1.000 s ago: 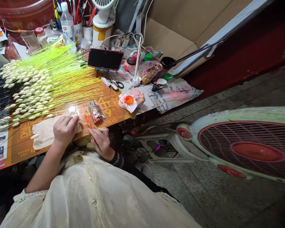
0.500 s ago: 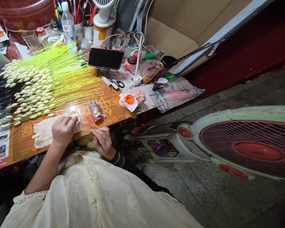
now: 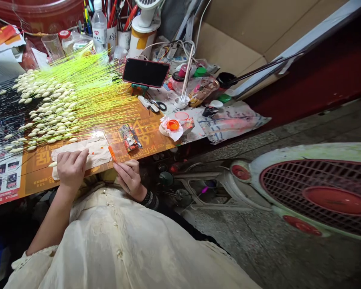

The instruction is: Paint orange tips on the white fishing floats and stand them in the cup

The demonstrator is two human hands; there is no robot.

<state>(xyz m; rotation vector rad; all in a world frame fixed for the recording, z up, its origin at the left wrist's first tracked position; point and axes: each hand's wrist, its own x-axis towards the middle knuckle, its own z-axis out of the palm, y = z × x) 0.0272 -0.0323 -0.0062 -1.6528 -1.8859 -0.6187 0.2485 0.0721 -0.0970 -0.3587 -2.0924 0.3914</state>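
Observation:
My left hand (image 3: pixel 73 167) is closed over a cream cloth (image 3: pixel 100 150) with small orange spots. A pale spindle-shaped float (image 3: pixel 52 164) juts out to the left of the closed fingers, which appear to hold it. My right hand (image 3: pixel 130 178), fingers pinched, grips a slim orange stick (image 3: pixel 112 153) that slants up and away over the cloth's right end; whether it is a paintbrush I cannot tell. Further left lie many similar pale floats (image 3: pixel 55 116) on thin yellow-green stems (image 3: pixel 105 90). An orange paint pot (image 3: pixel 172 125) sits in white paper to the right.
Beyond my right hand is a paint-smeared block (image 3: pixel 130 137). A phone (image 3: pixel 146 72) leans on a stand near scissors (image 3: pixel 161 106). Sticks (image 3: pixel 187 74) rise from a small white cup. A water bottle (image 3: pixel 99 26) and fan (image 3: pixel 146 16) line the back; a chair (image 3: pixel 333 192) stands right.
My left hand has moved left along the cloth, uncovering its orange spots, and now closes beside the float. More of the orange stick shows above my right hand. The view has shifted slightly.

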